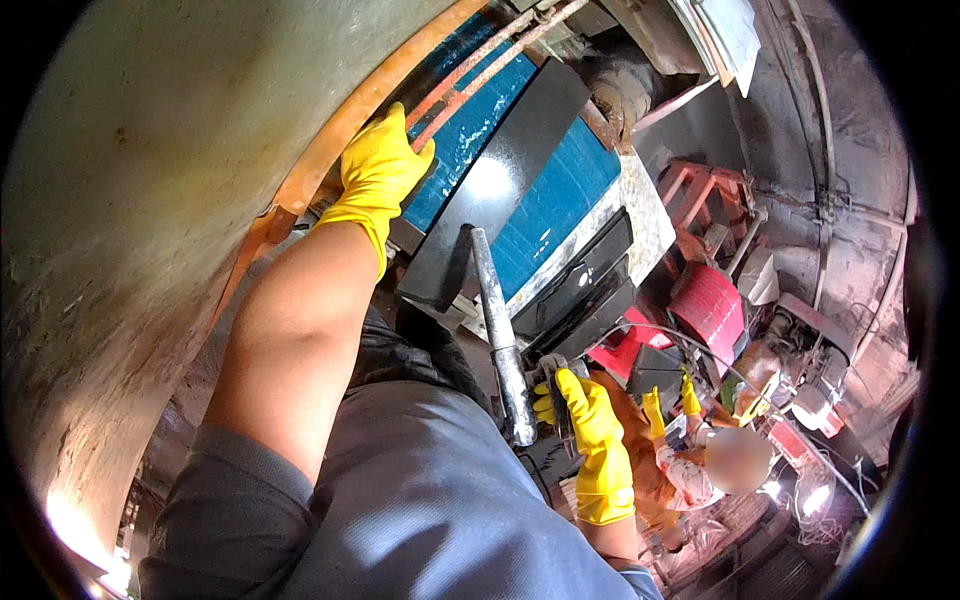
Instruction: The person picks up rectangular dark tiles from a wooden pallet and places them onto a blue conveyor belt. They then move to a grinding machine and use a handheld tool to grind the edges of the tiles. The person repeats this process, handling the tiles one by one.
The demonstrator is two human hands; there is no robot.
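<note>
My left hand [383, 165], in a yellow rubber glove, is closed around the near end of a rusty red metal bar [455, 90]. Beside it a glossy black slab [500, 180] lies slantwise over a blue surface [567, 185]. In front of me a scuffed grey metal pipe [491, 300] runs from the slab toward my body. My right hand [597, 440], also gloved in yellow, is curled around a dark grey part beside the pipe's lower end. The fingers partly hide that part, so its kind does not show.
A large greenish-grey wall [190, 150] with an orange rim curves along my left. More black slabs [580, 275] stand right of the blue surface. Farther right are a red drum-like part [707, 315] and a red metal frame [700, 195]. A co-worker [690, 475] in yellow gloves is at lower right.
</note>
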